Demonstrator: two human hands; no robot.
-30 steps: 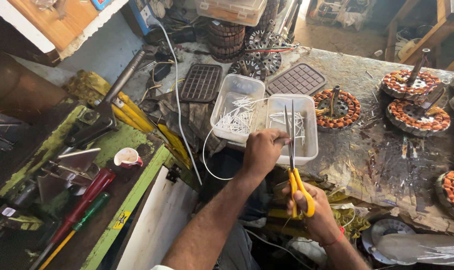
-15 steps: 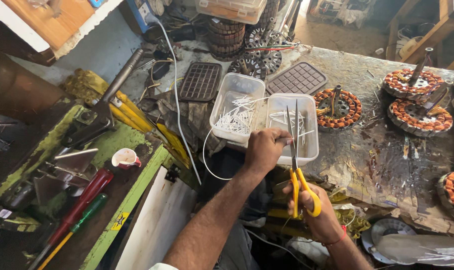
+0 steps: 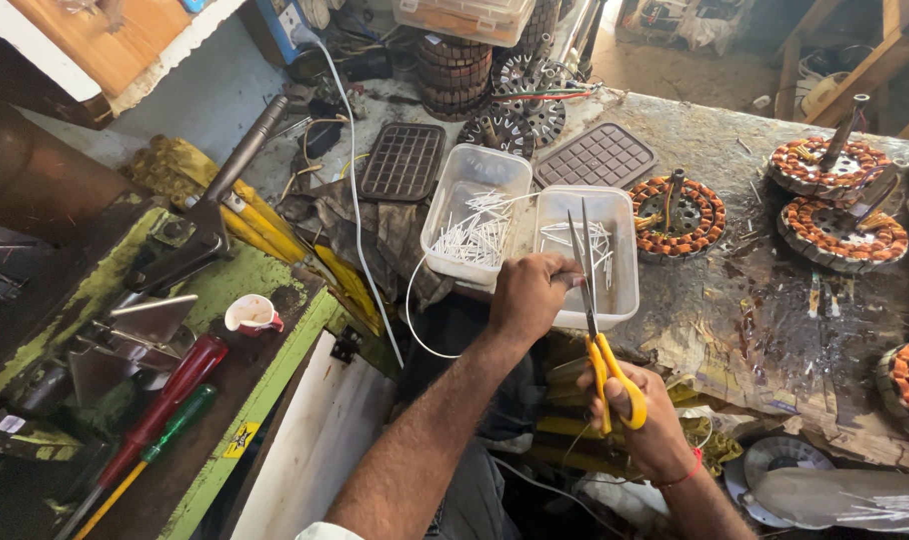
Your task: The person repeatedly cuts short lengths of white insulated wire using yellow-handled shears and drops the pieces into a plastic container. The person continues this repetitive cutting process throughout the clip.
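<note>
Nearest, my right hand [image 3: 643,418] is clamped on 1 pair of yellow-handled scissors [image 3: 600,335], blades apart. My left hand [image 3: 530,295] pinches 1 thin white tube [image 3: 415,320] just beyond. Farther, 2 clear tubs [image 3: 615,300] hold cut pieces; 2 dark grid trays [image 3: 403,162] lie beyond them.

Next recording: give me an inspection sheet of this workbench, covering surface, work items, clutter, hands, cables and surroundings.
Surface: worn grey bench top, littered.
Work items: yellow-handled scissors; thin white tubing; two clear plastic tubs holding white cut pieces.
Clutter: copper-wound stators, dark grid trays, red-handled screwdriver.
Hands: left hand pinches the tubing; right hand grips the scissors.
Cables: white cable across the bench.
Surroundings: green metal press, left.
</note>
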